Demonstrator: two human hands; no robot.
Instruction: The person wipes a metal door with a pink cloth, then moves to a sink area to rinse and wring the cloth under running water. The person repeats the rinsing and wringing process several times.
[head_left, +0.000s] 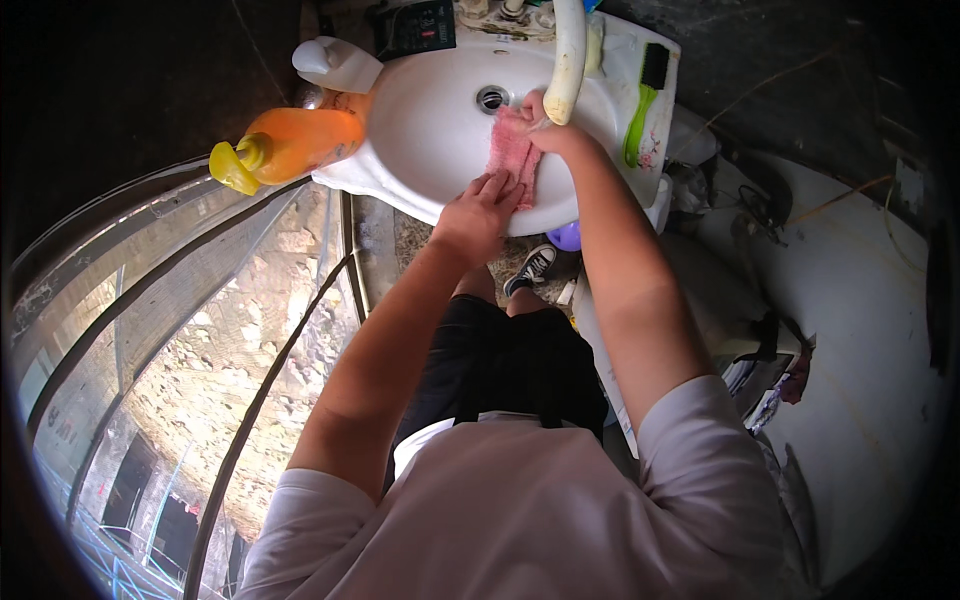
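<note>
A pink textured cloth (514, 154) is stretched over the front part of a white washbasin (420, 142), just below the metal drain (493, 99). My right hand (553, 129) grips the cloth's upper right end, beneath the tip of a pale curved spout (567, 64). Fingers of my left hand (476, 214) lie over the lower left part of the cloth near the basin's front rim, and its palm side is hidden. No running water can be made out.
An orange bottle with a yellow pump (304, 145) and a white bottle (341, 66) stand on the left rim. A green brush with black bristles (643, 112) lies on the right rim. Barred window glass (225, 337) is at left; a purple object (565, 236) sits below the basin.
</note>
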